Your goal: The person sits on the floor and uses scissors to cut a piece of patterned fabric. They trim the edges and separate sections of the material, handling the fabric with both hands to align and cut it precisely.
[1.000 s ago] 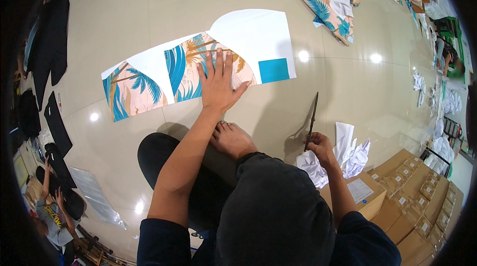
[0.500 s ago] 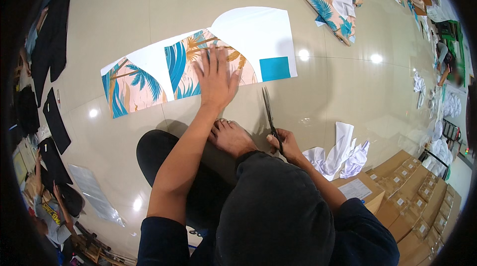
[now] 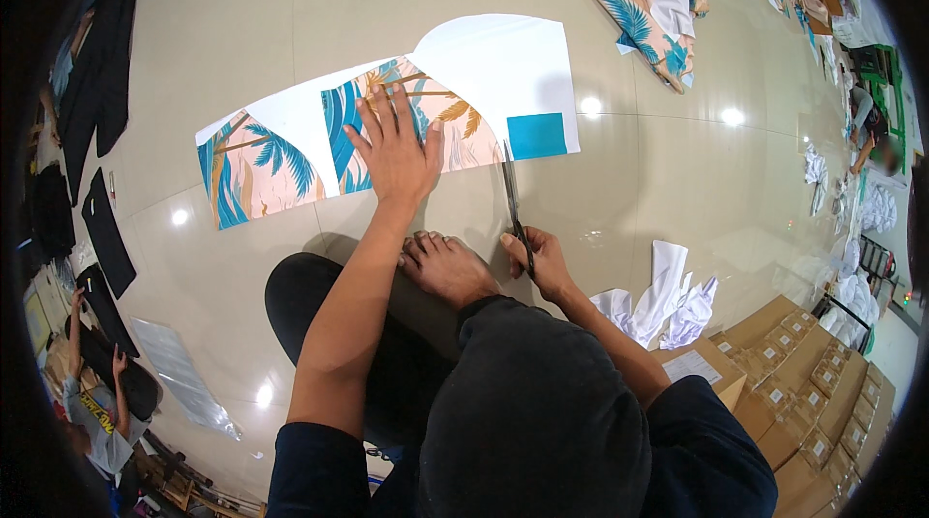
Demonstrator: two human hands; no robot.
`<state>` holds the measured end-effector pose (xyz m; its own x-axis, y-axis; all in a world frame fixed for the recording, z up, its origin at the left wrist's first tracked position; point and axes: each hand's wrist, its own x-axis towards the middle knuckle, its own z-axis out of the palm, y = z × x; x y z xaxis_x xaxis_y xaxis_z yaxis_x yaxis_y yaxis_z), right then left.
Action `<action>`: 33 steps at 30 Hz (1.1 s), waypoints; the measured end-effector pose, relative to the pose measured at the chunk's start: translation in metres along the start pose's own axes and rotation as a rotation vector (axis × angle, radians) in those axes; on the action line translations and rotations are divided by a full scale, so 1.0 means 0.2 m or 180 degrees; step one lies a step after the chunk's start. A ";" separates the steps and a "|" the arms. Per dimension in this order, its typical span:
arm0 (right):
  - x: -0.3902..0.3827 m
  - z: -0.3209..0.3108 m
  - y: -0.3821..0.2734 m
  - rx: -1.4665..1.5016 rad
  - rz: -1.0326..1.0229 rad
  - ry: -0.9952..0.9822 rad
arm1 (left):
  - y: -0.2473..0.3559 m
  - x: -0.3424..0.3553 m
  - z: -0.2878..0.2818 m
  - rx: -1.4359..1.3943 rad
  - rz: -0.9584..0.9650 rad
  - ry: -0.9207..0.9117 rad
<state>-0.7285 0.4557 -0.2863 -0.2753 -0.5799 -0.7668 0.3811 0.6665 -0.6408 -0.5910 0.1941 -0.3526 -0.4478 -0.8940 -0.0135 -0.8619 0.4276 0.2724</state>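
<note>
A white fabric sheet (image 3: 494, 58) with palm-leaf printed panels (image 3: 266, 169) and a small teal rectangle (image 3: 536, 136) lies flat on the floor. My left hand (image 3: 397, 155) rests on the larger middle panel, fingers spread and palm down. In my right hand (image 3: 535, 259) is a pair of black scissors (image 3: 512, 191), gripped by the handles. The blades reach the sheet's near edge between the printed panel and the teal rectangle; whether they have cut in there is too fine to make out.
Printed fabric (image 3: 639, 10) lies in a heap at the far right. White scraps (image 3: 653, 300) are by my right forearm, with stacked cardboard boxes (image 3: 789, 373) behind them. Black garments (image 3: 102, 73) and a clear plastic sheet (image 3: 184, 378) lie left. Other people sit at both sides.
The scissors have moved forward and slightly left, up to the sheet's edge. My left hand has slid a little left on the printed panel.
</note>
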 end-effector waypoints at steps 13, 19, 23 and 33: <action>0.04 0.04 -0.03 0.0110 -0.0012 0.0099 | 0.00 0.00 0.00 0.0044 0.0001 0.0018; 0.03 0.04 -0.04 0.0100 0.0027 0.0193 | 0.00 0.00 0.01 0.0060 0.0009 0.0029; 0.03 0.05 -0.04 0.0067 0.0038 0.0248 | 0.00 0.00 0.01 0.0075 0.0000 0.0022; 0.05 0.04 -0.01 -0.0109 -0.0024 0.0245 | 0.00 0.00 0.01 0.0102 0.0001 0.0018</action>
<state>-0.7256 0.4452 -0.2913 -0.3456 -0.5480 -0.7618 0.3486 0.6787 -0.6464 -0.5906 0.1943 -0.3543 -0.4469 -0.8946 -0.0079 -0.8690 0.4320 0.2414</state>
